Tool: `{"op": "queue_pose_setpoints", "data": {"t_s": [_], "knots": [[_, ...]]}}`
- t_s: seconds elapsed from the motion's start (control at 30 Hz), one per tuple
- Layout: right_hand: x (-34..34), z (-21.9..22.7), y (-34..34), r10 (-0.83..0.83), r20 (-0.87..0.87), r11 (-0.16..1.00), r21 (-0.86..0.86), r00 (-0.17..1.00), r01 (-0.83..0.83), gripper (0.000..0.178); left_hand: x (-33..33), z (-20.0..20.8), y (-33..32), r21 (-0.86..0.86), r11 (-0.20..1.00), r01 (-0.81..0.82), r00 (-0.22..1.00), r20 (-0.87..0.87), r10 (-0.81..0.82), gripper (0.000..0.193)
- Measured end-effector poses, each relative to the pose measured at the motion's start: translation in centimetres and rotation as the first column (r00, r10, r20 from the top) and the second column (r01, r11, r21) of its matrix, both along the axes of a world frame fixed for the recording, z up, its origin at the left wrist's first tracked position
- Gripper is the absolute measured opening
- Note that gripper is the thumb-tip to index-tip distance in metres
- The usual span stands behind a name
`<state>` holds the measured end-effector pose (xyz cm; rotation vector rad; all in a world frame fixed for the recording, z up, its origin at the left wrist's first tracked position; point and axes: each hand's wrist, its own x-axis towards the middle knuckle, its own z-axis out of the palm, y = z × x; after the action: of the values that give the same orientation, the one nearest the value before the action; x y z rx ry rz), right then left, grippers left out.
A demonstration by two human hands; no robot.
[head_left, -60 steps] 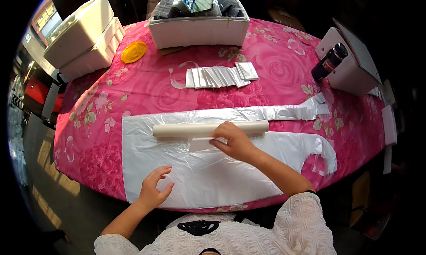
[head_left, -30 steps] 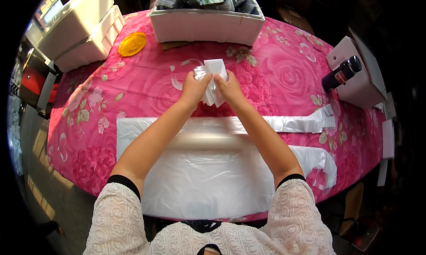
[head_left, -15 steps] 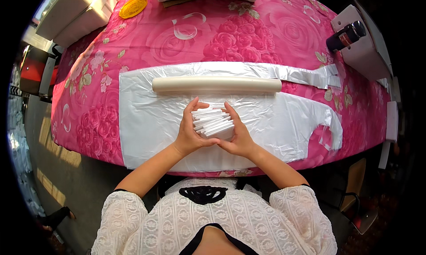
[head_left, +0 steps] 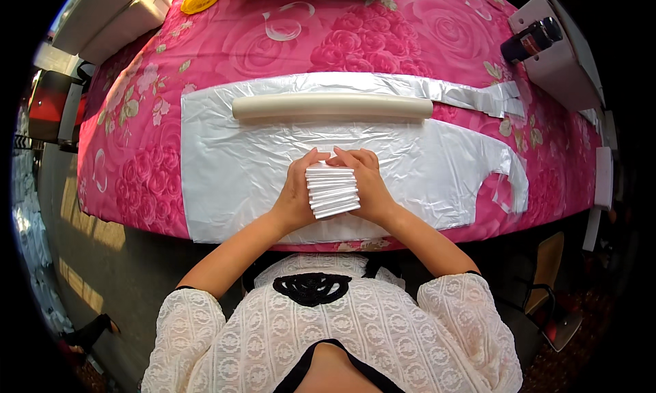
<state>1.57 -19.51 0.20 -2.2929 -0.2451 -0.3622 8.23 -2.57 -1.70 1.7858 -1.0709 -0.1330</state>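
I see left hand and right hand clasping white packet stack between palms — pale roll beyond grip. Uneven squeeze could spill layers, I judge — edges sit staggered.

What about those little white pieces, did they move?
Yes, nearer: the white pieces lay beside the ribbon print before; now the left hand and the right hand hold them, this side of the pale roll.

Sunlight (in pale bars) crosses the grey floor left of the pink-clothed table, a chair standing right.
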Motion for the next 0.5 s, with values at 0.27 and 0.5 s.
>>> {"op": "queue_pose_setpoints", "data": {"t_s": [0.27,0.5], "knots": [[0.5,-0.8,0.1,-0.081,-0.085,0.996,0.040,0.993,0.085,0.083,0.1,0.2,-0.6,0.040,0.997,-0.061,0.998,-0.002,0.061,0.098],[0.7,-0.4,0.4,-0.086,-0.074,0.995,0.052,0.994,0.089,0.073,-0.5,-0.6,-0.6,0.000,0.997,-0.075,0.995,-0.073,0.075,0.111]]}}
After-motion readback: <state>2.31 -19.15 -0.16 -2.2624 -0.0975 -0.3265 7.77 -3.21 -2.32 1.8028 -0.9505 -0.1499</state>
